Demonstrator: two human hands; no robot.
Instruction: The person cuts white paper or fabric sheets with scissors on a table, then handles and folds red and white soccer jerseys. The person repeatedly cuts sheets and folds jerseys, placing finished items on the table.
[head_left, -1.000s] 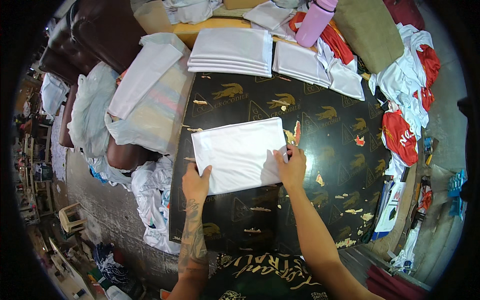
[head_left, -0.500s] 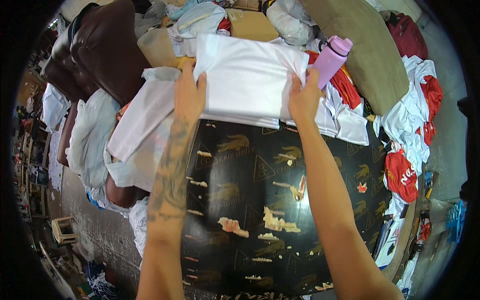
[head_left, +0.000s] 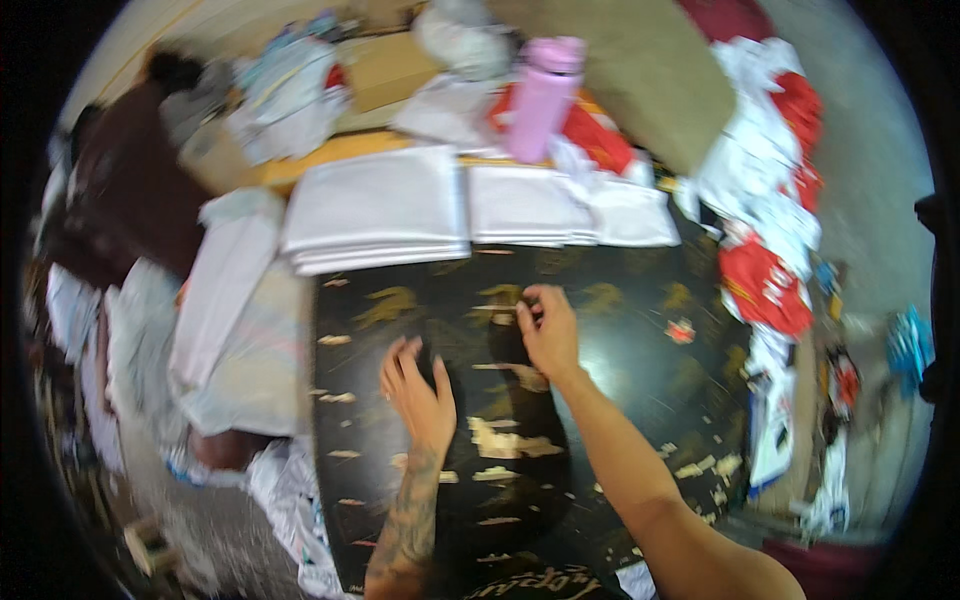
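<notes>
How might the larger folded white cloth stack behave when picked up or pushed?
The white cloth stack would probably sag, being soft-looking fabric. Its layers might slide apart, since separate edges show along its front. Tipping seems unlikely: it lies wide and low.

Bare left hand [head_left: 420,395]: fingers loosely extended toward far left, thumb splayed right. Tattooed left forearm [head_left: 408,515] rises steeply from the near edge. Bare right hand [head_left: 550,335] slightly farther out, fingers loosely curled, pointing far left. Bare right forearm [head_left: 622,440] slants in from near right.

Left grip [head_left: 418,395], right grip [head_left: 550,335] emptied, cloth [head_left: 375,200] apparently stacked
</notes>
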